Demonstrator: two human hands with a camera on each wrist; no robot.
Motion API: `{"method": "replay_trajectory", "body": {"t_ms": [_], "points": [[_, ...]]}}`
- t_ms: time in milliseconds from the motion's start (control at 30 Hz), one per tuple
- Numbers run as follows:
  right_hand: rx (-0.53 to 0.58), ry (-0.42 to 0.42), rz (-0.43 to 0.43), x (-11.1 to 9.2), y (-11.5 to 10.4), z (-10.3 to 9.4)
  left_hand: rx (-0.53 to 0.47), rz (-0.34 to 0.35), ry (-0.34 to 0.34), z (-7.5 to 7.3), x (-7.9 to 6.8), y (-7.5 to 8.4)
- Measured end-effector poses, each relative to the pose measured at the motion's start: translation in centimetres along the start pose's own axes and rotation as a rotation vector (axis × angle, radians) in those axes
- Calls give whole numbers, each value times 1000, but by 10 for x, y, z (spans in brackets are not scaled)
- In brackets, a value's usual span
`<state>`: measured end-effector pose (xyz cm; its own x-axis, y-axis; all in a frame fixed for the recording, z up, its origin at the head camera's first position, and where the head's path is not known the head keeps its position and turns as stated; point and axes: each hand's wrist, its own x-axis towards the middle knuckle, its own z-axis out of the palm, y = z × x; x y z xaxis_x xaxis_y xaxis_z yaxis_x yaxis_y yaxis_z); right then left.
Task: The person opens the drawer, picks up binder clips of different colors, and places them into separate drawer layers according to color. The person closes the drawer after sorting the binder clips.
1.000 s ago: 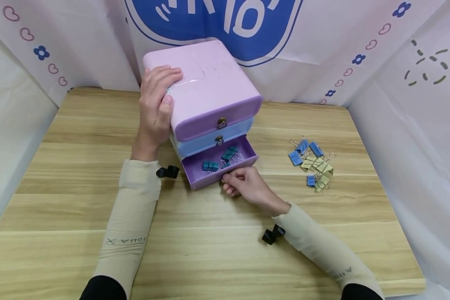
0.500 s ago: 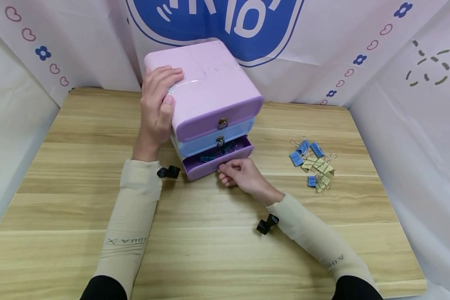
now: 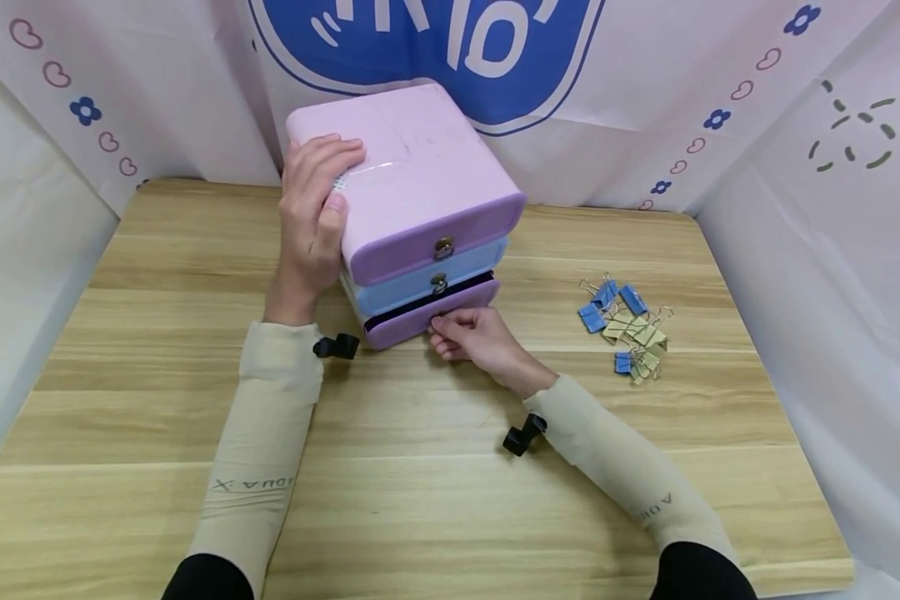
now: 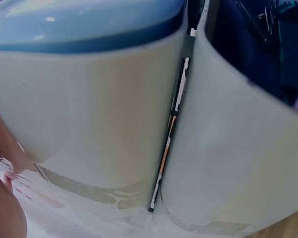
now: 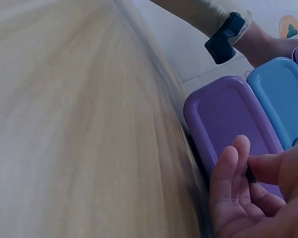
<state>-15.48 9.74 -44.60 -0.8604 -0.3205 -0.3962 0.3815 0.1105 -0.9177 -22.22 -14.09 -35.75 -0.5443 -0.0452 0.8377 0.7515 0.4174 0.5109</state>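
A three-drawer desk organizer [image 3: 427, 158] with a pink top stands at the back of the table. My left hand [image 3: 309, 217] rests on its left side, fingers over the top edge and thumb along the side. With thumb and fingers, my right hand [image 3: 480, 343] pinches the small dark pull [image 5: 250, 174] of the purple bottom drawer [image 3: 399, 327]. That drawer sticks out slightly, leaving a narrow dark gap above its front. In the left wrist view, dark clips [image 4: 292, 54] lie inside it. The blue middle drawer [image 3: 390, 292] and purple top drawer [image 3: 397, 254] are closed, with brass ring pulls.
Right of the organizer, blue binder clips [image 3: 592, 317] and yellow binder clips [image 3: 648, 335] lie in a loose pile on the wooden table [image 3: 420, 500]. A printed white cloth [image 3: 585, 158] hangs close behind the organizer.
The bottom drawer has slid back into the organizer, from well out to almost closed, hiding the teal clips from the head view. My right hand moved inward with it; my left hand stayed put.
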Motion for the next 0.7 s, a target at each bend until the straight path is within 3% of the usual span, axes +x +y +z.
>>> {"method": "replay_trajectory", "body": {"t_ms": [300, 700], "points": [[18, 12, -5, 9, -3, 2, 7, 5, -6, 1, -2, -5], [7, 20, -20, 15, -4, 3, -17, 10, 6, -1, 1, 9]]}}
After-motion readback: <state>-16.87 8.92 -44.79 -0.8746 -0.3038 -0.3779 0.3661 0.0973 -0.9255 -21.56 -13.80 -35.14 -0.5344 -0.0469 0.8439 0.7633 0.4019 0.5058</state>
